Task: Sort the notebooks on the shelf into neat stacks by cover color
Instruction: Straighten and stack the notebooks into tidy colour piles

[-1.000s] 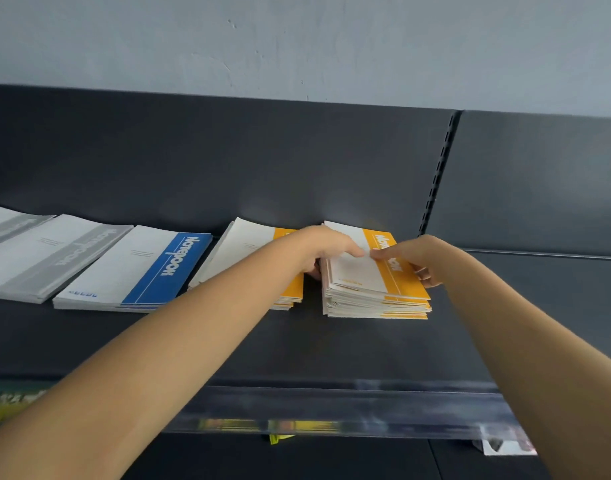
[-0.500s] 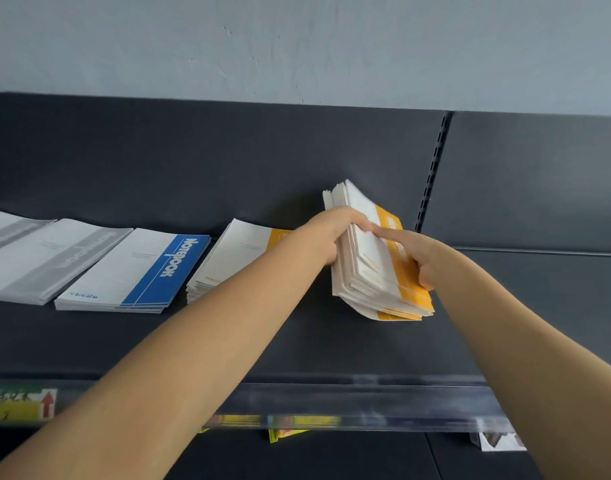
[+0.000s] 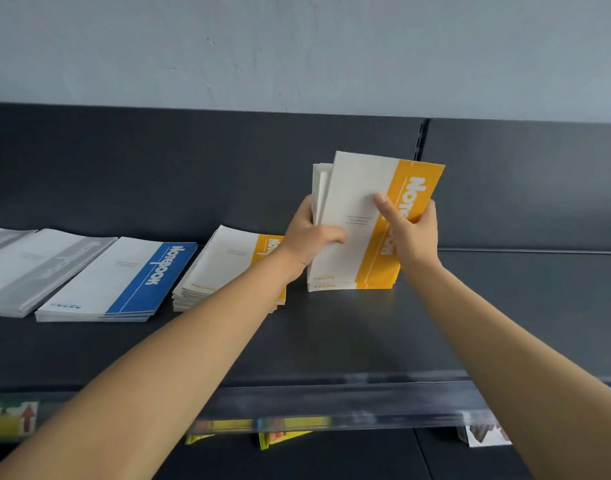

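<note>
We hold the yellow bundle [image 3: 359,209] upright on the shelf [image 3: 331,334], its lower edge resting on the board, well to the right of the blue stack [image 3: 124,278]. Our left hand [image 3: 309,233] clamps its left edge, thumb on the front cover and fingers behind. Our right hand [image 3: 413,233] clamps the yellow spine side, thumb laid across the cover. The back notebooks peek out past the front one at the upper left, so the bundle is not yet squared.

As we judge it, the sorting by colour is largely done. Grey notebooks [image 3: 37,265] lie just left of the blue stack, the blue stack is all one colour, and a second yellow stack [image 3: 228,261] lies flat between the blue stack and our bundle. What seems left is to tap our bundle even, lay it down, probably on or beside the flat yellow stack, and tidy the piles. The flat yellow one is fanned at its near edge, and the grey ones overlap loosely.
</note>
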A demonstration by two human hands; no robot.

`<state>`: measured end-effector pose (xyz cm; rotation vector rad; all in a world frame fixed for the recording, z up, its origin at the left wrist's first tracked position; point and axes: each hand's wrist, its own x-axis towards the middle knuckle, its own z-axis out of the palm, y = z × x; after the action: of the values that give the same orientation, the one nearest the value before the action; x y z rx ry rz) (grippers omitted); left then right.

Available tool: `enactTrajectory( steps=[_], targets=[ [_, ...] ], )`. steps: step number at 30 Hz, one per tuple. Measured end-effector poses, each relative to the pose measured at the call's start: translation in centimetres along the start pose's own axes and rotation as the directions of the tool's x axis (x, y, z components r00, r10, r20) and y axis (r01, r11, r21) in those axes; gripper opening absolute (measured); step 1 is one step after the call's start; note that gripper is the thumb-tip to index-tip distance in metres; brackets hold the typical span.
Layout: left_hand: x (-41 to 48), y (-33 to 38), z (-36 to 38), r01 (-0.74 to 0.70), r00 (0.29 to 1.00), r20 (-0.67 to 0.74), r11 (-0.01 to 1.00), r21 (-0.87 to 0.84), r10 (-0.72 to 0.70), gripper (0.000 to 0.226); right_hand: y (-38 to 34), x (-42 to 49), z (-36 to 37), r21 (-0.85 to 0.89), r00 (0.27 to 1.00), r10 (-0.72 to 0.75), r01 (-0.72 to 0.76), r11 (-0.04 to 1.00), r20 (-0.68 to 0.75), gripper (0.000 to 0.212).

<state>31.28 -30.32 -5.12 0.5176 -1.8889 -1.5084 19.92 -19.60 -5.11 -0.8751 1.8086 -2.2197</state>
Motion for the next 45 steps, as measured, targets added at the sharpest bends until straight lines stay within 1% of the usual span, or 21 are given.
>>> enactTrajectory(
  steps=[3, 6, 8, 10, 11, 13, 15, 18, 20, 24, 28, 31, 33, 34, 36, 38, 39, 41, 42, 43, 45],
  targets=[
    [-0.3, -1.3, 0.8, 0.011, 0.996, -0.088, 1.0, 0.018, -0.009, 0.059, 1.0, -0.1, -0.1, -0.05, 0.996, 0.052, -0.049, 0.998, 0.075, 0.05],
    [-0.4, -1.8, 1.8, 0.023, 0.982, -0.191, 0.998, 0.064, -0.01, 0.052, 0.7, 0.2, 0.0, -0.138, 0.989, 0.107, -0.092, 0.986, 0.106, 0.036],
    [-0.3, -1.4, 2.1, 0.029, 0.973, -0.232, 0.997, 0.078, -0.01, 0.056, -0.2, 1.1, 0.1, -0.232, 0.99, 0.119, -0.099, 0.968, 0.073, 0.042],
    [0.1, -1.0, 2.1, 0.082, 0.975, -0.215, 0.993, 0.088, -0.062, 0.059, -0.7, 2.1, 0.2, -0.347, 0.99, 0.132, -0.11, 0.931, 0.04, 0.053],
    [0.2, -0.9, 2.0, 0.126, 0.977, -0.187, 0.986, 0.106, -0.104, 0.06, -0.6, 2.4, 0.1, -0.397, 0.985, 0.17, -0.145, 0.906, 0.03, 0.056],
    [0.4, -0.8, 1.8, 0.219, 0.971, -0.133, 0.96, 0.175, -0.197, 0.062, 0.1, 2.6, -0.1, -0.482, 0.955, 0.295, -0.256, 0.838, 0.007, 0.057],
    [0.7, -1.3, 1.6, 0.312, 0.949, -0.118, 0.916, 0.251, -0.291, 0.068, 1.3, 2.3, 0.0, -0.567, 0.928, 0.372, -0.318, 0.76, -0.021, 0.057],
    [1.2, -2.3, 1.4, 0.394, 0.919, -0.137, 0.858, 0.329, -0.369, 0.068, 3.4, 2.3, 0.3, -0.656, 0.933, 0.359, -0.287, 0.698, -0.027, 0.054],
    [1.4, -3.0, 1.4, 0.404, 0.914, -0.131, 0.831, 0.382, -0.384, 0.063, 4.2, 2.3, 0.6, -0.704, 0.934, 0.358, -0.257, 0.662, -0.004, 0.051],
    [1.7, -3.6, 1.5, 0.374, 0.925, -0.137, 0.786, 0.492, -0.354, 0.047, 5.0, 2.7, 0.9, -0.745, 0.906, 0.422, -0.296, 0.598, -0.022, 0.05],
    [1.7, -3.6, 1.6, 0.33, 0.941, -0.167, 0.691, 0.643, -0.294, 0.047, 5.3, 3.4, 1.2, -0.745, 0.883, 0.467, -0.338, 0.575, -0.04, 0.049],
    [1.9, -3.8, 1.3, 0.29, 0.952, -0.156, 0.615, 0.733, -0.263, 0.05, 5.3, 3.6, 1.3, -0.751, 0.883, 0.467, -0.341, 0.565, -0.05, 0.051],
    [1.9, -3.4, 1.2, 0.253, 0.963, -0.15, 0.561, 0.788, -0.225, 0.052, 5.4, 3.5, 1.5, -0.821, 0.892, 0.448, -0.3, 0.485, -0.062, 0.055],
    [1.8, -3.1, 1.2, 0.241, 0.967, -0.15, 0.542, 0.805, -0.208, 0.052, 5.1, 3.3, 1.5, -0.852, 0.899, 0.434, -0.274, 0.445, -0.062, 0.052],
    [1.8, -2.6, 1.2, 0.233, 0.969, -0.154, 0.522, 0.82, -0.191, 0.053, 4.6, 3.1, 1.7, -0.866, 0.905, 0.423, -0.252, 0.431, -0.053, 0.039],
    [1.8, -2.0, 1.1, 0.244, 0.968, -0.164, 0.549, 0.799, -0.192, 0.058, 4.5, 3.2, 1.7, -0.868, 0.907, 0.418, -0.253, 0.427, -0.059, 0.032],
    [1.7, -1.7, 1.0, 0.268, 0.961, -0.168, 0.601, 0.753, -0.218, 0.06, 4.5, 3.2, 1.8, -0.873, 0.911, 0.408, -0.243, 0.423, -0.056, 0.03],
    [2.0, -1.7, 0.8, 0.314, 0.948, -0.151, 0.755, 0.575, -0.279, 0.06, 4.3, 2.9, 2.2, -0.883, 0.918, 0.393, -0.228, 0.41, -0.054, 0.03],
    [2.0, -1.5, 0.8, 0.326, 0.945, -0.132, 0.817, 0.476, -0.3, 0.058, 4.3, 2.8, 2.3, -0.888, 0.914, 0.402, -0.231, 0.398, -0.057, 0.032],
    [1.9, -1.3, 0.9, 0.336, 0.941, -0.107, 0.851, 0.403, -0.321, 0.055, 4.3, 2.7, 2.3, -0.89, 0.912, 0.406, -0.238, 0.39, -0.065, 0.038],
    [1.9, -1.0, 0.7, 0.335, 0.942, -0.093, 0.882, 0.331, -0.323, 0.047, 3.8, 2.6, 2.3, -0.892, 0.92, 0.377, -0.254, 0.375, -0.103, 0.057]
  ],
)
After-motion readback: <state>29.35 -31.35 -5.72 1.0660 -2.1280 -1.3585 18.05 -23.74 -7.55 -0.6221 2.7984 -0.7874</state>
